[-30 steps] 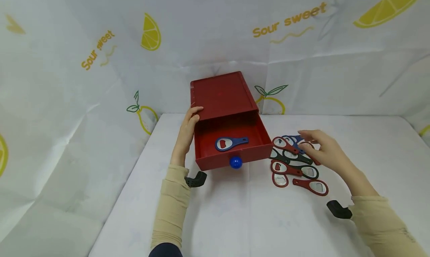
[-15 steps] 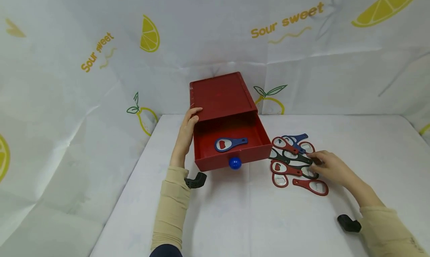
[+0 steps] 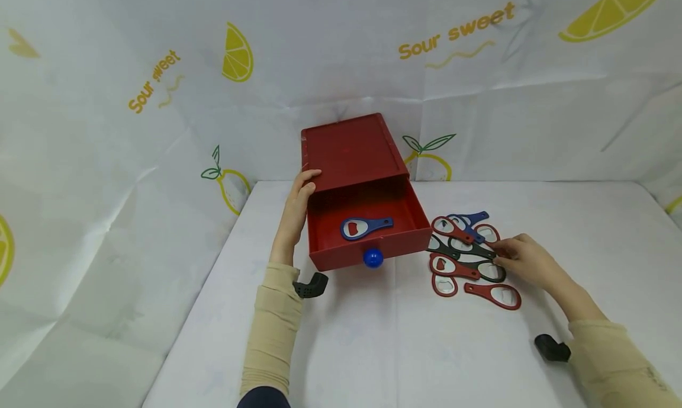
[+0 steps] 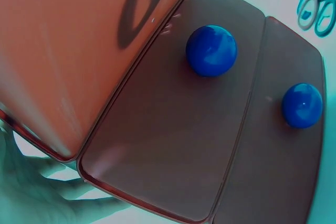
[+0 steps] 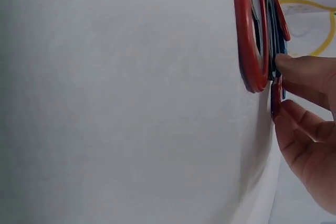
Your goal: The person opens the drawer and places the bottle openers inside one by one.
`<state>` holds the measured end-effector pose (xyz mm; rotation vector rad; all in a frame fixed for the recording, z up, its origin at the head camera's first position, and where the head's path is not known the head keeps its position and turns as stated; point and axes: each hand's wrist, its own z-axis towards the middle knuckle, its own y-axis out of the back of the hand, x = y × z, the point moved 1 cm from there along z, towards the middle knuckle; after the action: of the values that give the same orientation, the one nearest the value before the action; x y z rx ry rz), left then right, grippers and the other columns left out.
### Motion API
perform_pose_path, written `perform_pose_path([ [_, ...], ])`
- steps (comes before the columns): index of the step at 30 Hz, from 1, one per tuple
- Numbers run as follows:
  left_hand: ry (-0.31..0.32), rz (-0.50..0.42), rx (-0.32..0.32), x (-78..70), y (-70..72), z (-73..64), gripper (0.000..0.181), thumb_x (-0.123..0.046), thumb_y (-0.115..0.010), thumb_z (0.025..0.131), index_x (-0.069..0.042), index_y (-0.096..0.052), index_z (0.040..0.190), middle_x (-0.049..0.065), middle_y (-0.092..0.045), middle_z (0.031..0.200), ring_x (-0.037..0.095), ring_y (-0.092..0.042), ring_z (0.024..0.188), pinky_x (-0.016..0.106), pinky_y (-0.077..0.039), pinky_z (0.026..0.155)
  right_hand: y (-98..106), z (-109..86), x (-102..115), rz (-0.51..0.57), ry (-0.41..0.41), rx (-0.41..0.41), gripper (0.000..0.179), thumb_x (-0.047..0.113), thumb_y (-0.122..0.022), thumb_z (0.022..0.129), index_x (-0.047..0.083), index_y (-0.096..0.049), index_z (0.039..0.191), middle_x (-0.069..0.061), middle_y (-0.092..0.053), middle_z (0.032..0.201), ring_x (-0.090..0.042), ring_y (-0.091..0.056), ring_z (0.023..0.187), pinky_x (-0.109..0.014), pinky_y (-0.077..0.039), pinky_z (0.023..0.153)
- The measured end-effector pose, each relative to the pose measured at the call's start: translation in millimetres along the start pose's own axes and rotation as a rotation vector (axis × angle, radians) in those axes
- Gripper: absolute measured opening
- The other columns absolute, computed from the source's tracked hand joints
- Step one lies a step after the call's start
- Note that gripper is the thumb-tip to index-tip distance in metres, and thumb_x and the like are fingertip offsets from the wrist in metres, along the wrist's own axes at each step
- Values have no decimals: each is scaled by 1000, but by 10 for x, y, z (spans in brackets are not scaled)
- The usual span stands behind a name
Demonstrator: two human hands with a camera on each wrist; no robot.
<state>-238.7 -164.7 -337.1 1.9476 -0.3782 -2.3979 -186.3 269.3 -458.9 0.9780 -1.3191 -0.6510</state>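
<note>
A red drawer box [image 3: 351,147] stands near the back with its top drawer [image 3: 341,256] pulled out. Inside that drawer lies one blue bottle opener [image 3: 367,227]. My left hand [image 3: 290,218] grips the box's left edge, fingertips over the top. To the right is a loose pile of red, blue and dark green bottle openers [image 3: 460,242]. At its right edge, my right hand [image 3: 530,263] holds thumb and curled fingers around the end of an opener. The hand partly hides whether this is the dark green opener [image 3: 474,249] or the red one [image 3: 487,233] beside it.
The left wrist view shows two closed drawer fronts with blue knobs [image 4: 211,51] below the open drawer. A separate red bottle opener [image 3: 495,295] lies at the pile's near side on the white table [image 3: 362,349]. A lemon-printed cloth [image 3: 341,58] hangs behind.
My right hand has come down from above the pile's right side toward me and closed around an opener's end. The left hand and the drawer box have stayed put.
</note>
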Motion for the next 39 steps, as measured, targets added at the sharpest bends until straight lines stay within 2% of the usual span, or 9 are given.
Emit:
perform_pose_path([
  [4,4,2,0,1,-2,0,40,-23,-33,97,-13,-40,135,10,-27,148,28,-33,128,46,-33,104,-9,-7,9,-32,17,2,38,18,-68,82,-5,-62,111,-23,-54,96,-27,-50,82,-33,-43,66],
  [9,-4,0,0,4,1,1,40,-22,-33,97,-13,-40,135,11,-28,147,28,-33,128,47,-33,103,-24,-4,32,-88,94,-31,32,14,-69,80,-6,-65,105,-24,-57,97,-31,-53,84,-44,-47,71],
  [12,-5,-3,1,8,0,4,39,-23,-33,97,-13,-40,135,12,-29,146,28,-34,127,47,-34,103,-23,7,47,-97,109,-36,30,13,-68,80,-7,-66,103,-25,-58,97,-33,-54,85,-48,-48,74],
  [20,-1,-1,2,-1,-1,-5,40,-22,-33,97,-12,-39,135,11,-26,148,28,-32,129,47,-32,105,-27,33,63,-93,93,5,31,13,-69,79,-8,-64,101,-22,-56,93,-26,-51,79,-40,-46,68],
  [26,-2,-1,3,3,2,-8,40,-23,-33,97,-13,-39,135,11,-28,147,27,-32,128,47,-33,104,-49,31,104,-88,116,35,38,13,-68,80,-7,-61,111,-18,-57,94,-25,-49,82,-34,-43,67],
  [29,-6,-3,-1,12,9,-8,39,-23,-34,98,-13,-40,135,11,-29,146,26,-32,128,46,-32,104,-61,34,110,-90,118,33,38,14,-69,80,-5,-62,111,-17,-57,94,-26,-49,83,-34,-42,68],
  [33,-16,-12,-2,22,14,-4,40,-23,-34,98,-11,-40,135,12,-29,146,26,-32,128,46,-31,104,-65,44,94,-54,104,39,35,12,-67,80,-6,-62,110,-21,-56,97,-27,-49,84,-37,-44,70],
  [39,-22,-22,3,32,10,12,41,-24,-35,97,-11,-39,135,12,-28,146,26,-32,128,45,-32,104,-2,24,51,16,39,13,32,5,-54,84,-10,-59,112,-30,-52,105,-34,-52,89,-49,-46,76],
])
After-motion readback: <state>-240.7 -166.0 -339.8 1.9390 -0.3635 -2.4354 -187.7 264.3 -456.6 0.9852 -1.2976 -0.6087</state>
